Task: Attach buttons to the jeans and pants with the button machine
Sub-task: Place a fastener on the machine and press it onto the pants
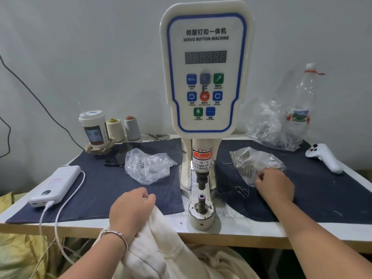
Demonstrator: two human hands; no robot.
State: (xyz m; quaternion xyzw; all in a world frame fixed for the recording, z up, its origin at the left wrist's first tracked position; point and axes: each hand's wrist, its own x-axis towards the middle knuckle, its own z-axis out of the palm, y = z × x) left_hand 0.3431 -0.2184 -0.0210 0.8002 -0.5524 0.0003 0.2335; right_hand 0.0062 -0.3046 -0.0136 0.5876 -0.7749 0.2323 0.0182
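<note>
At the middle of the worktable (261, 230) stands the button machine (203, 77), a cream column with a blue-edged control panel, a dark display and coloured keys, its lower die post (202, 200) rising from a round base at the table's front edge. Left of it lie a clear plastic bag (147, 166) with a few small metal pieces, a dark phone (113, 161), and a white power bank (56, 185) with a white cable (60, 208) trailing off the front. Behind these are a lidded paper cup (94, 127) in a wooden holder and two thread cones (123, 127). Right of the machine sits a second clear bag of buttons (249, 164), a larger crumpled bag (269, 127), an empty plastic bottle (302, 101) and a white handheld controller (324, 159).

The left hand (130, 210) is clenched around a fold of the cream pants (161, 254), which hang over the front edge just left of the machine's base (not yet on the die). The right hand (274, 186) rests at the mouth of the button bag, fingers curled into the plastic; whether they pinch a button I cannot tell.

Dark denim cloth (100, 198) covers most of the white tabletop, and a printed ruler (231, 215) shows along the front. A plain pale wall (80, 47) stands behind, with a black cable (30, 91) crossing it.
</note>
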